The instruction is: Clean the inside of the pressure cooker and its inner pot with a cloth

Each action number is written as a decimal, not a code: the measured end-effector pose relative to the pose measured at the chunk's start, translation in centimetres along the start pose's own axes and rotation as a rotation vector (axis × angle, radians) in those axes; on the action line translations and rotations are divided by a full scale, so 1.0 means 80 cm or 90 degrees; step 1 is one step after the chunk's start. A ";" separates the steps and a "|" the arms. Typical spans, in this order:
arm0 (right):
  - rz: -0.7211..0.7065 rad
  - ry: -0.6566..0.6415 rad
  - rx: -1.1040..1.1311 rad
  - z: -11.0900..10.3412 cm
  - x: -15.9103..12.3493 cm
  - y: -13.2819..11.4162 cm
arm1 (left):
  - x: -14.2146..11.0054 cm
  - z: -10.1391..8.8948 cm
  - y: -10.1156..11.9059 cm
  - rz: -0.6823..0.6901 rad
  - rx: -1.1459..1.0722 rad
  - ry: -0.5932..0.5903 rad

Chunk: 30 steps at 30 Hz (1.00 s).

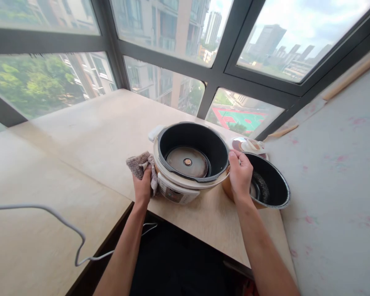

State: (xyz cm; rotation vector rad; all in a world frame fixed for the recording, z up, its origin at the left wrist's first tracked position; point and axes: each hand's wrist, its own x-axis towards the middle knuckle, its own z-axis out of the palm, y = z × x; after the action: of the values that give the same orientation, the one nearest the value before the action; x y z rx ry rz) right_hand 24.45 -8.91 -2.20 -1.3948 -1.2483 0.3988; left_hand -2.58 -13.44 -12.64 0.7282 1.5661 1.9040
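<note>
On the table (80,135), near its edge, sits the open cooker (185,181). At its eight o'clock, your left hand (142,187) is closed around a cloth (138,161); at three, your right hand (240,172) curls on the rim. Best brace firmly there, wipe evenly, and avoid knocking the pot (269,176) at four.

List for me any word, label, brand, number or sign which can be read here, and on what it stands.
No text can be read for certain.
Front panel of the cooker: small marks, too blurred to read.
Small disc inside the cooker: any marks are too small to read.
</note>
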 end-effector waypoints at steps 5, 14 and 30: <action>-0.002 -0.001 0.015 0.000 0.000 0.001 | -0.086 0.004 0.017 -0.041 -0.011 0.129; -0.016 -0.009 0.039 -0.001 0.002 0.004 | -0.175 0.033 0.038 0.425 0.197 0.164; -0.018 -0.032 0.084 0.000 0.005 0.014 | -0.231 0.041 -0.022 0.757 0.520 -0.084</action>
State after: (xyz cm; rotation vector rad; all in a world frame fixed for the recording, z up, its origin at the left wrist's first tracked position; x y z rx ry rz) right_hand 25.12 -8.34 -2.98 -1.2605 -1.2585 0.4904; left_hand 12.74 -24.22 -14.85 2.5065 2.0148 1.6853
